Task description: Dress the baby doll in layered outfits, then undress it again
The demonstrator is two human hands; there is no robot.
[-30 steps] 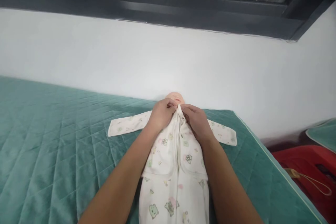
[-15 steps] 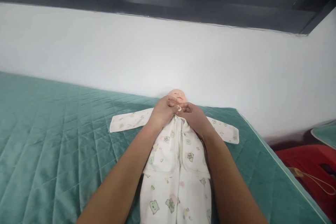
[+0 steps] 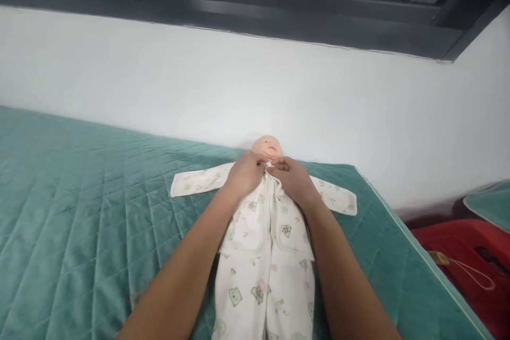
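A baby doll (image 3: 268, 145) lies on its back with its head near the wall, dressed in a white jacket (image 3: 249, 223) printed with small bears. Matching trousers (image 3: 247, 297) cover its legs. Both sleeves stretch out sideways. Just below the doll's chin, my left hand (image 3: 247, 170) pinches one side of the jacket's neckline. My right hand (image 3: 292, 176) pinches the other side, close to the left fingertips. A bit of white cloth shows between them. Below the hands the jacket front hangs slightly apart. The exact fastening is hidden by my fingers.
A green quilted cover (image 3: 99, 212) lies under the doll, its piped edge running down on the right. Behind stands a white wall (image 3: 199, 79) below a dark window frame (image 3: 239, 10). Beyond the right edge is a red plastic object (image 3: 458, 249) with a looped cord.
Both hands have come down slightly from the doll's chin, so more of its head shows. The fingers still pinch the neckline. The whole view has shifted a little.
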